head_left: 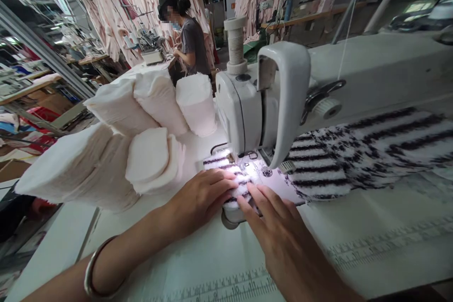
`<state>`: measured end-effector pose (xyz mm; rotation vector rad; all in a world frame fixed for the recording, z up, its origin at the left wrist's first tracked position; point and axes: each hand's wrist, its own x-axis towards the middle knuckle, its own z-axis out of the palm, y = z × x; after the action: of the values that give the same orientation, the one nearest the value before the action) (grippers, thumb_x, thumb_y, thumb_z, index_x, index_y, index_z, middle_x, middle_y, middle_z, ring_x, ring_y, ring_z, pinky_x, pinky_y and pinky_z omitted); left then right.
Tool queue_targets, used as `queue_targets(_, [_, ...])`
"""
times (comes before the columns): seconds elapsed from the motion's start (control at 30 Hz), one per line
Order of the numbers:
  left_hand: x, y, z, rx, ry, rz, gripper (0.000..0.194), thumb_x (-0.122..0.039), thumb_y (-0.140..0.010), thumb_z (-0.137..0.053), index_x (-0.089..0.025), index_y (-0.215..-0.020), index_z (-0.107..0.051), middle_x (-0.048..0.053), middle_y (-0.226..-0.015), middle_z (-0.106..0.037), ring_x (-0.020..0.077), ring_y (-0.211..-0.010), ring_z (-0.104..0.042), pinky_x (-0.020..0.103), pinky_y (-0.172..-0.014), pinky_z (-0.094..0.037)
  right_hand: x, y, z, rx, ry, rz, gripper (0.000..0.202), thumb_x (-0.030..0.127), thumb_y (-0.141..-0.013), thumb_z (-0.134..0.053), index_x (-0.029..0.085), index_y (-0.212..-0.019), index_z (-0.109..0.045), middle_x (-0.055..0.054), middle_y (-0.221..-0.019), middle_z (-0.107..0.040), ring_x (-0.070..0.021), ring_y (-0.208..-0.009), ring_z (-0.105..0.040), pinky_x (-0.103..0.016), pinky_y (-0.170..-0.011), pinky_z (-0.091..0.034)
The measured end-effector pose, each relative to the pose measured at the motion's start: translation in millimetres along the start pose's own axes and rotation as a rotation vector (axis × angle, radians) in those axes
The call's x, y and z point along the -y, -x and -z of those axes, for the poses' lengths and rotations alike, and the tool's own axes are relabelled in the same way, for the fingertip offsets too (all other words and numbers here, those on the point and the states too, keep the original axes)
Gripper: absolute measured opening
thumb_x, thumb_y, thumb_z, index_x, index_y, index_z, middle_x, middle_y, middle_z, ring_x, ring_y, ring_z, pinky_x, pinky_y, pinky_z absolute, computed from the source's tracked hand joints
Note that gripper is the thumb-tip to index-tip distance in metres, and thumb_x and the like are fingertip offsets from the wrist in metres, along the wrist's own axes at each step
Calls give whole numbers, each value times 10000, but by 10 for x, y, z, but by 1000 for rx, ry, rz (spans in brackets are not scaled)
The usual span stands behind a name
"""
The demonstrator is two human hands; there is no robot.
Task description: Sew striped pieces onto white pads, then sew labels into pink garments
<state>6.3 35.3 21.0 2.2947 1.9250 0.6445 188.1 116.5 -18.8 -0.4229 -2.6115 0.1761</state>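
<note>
A small piece of fluffy black-and-white striped fabric (215, 162) lies under the lit needle area of a white sewing machine (235, 113). My left hand (200, 198) rests on the fabric's left side, fingers stretched out flat. From the right, my right hand (283, 233) reaches the near part of the same piece, its fingers apart and their tips touching the cloth. Both hands are just in front of the presser foot and grip nothing. Part of the fabric is hidden beneath my fingers.
Stacks of pale cut fabric (102, 165) stand on the left of the table. More striped pieces (318, 170) lie under the machine arm at right. Ruler markings (237, 290) run along the table's near edge. A co-worker (191, 33) works at another machine behind.
</note>
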Motion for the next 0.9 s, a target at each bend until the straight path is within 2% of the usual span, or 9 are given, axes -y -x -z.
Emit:
queue_targets(0.13, [49,-16,-25,-21,-31,36,178,-146,-910,-446,-166,-1071,-518,87,-1083,-618,185,-1031,-569,363,-890,-505,-115,-57,-14,35,-99,8,524,10,-826,-232,170,-1213,-547,-93,-1305,-497,-249,-1238,-380,-448,-925,-372])
queue_targets(0.27, [89,-23,-41,-41,-68,32,83,-152,-902,-462,-153,-960,-523,76,-951,-621,179,-936,-576,349,-829,-517,-233,-153,46,129,-200,-11,533,14,-827,-226,189,-1219,-542,-111,-1238,-512,-258,-1179,-418,-475,-905,-400])
queue_targets(0.4, [145,-9,-49,-48,-115,10,171,-83,-902,-408,-148,-1010,-523,86,-994,-628,176,-932,-571,352,-818,-521,-310,-304,131,192,-221,2,564,-27,-783,-226,185,-1154,-595,-120,-1052,-554,-254,-1013,-498,-436,-787,-471])
queue_targets(0.53, [172,8,-35,-35,-140,12,243,-31,-886,-383,-144,-1051,-522,98,-1035,-631,189,-1001,-567,372,-844,-518,-343,-385,177,239,-217,14,522,-36,-738,-271,161,-1055,-635,-106,-911,-541,-231,-879,-508,-386,-717,-482])
queue_targets(0.73, [133,22,66,36,-108,43,189,-195,-867,-553,-149,-1050,-536,97,-1078,-590,190,-987,-565,353,-832,-520,-373,-302,108,198,-124,57,498,-18,-754,-298,172,-1097,-606,-109,-950,-509,-210,-823,-495,-305,-620,-436])
queue_targets(0.83, [149,39,99,67,-48,51,197,-219,-842,-596,-138,-1003,-518,101,-1046,-582,185,-944,-570,336,-785,-526,-387,-277,81,186,-101,85,473,-9,-763,-316,172,-1093,-602,-108,-952,-508,-204,-821,-489,-294,-623,-422])
queue_targets(0.9, [182,42,89,73,-24,41,119,-192,-861,-557,-140,-954,-504,94,-1007,-585,175,-927,-567,328,-779,-517,-389,-280,78,188,-95,104,505,-28,-745,-315,168,-1115,-598,-102,-939,-514,-189,-788,-492,-290,-620,-421])
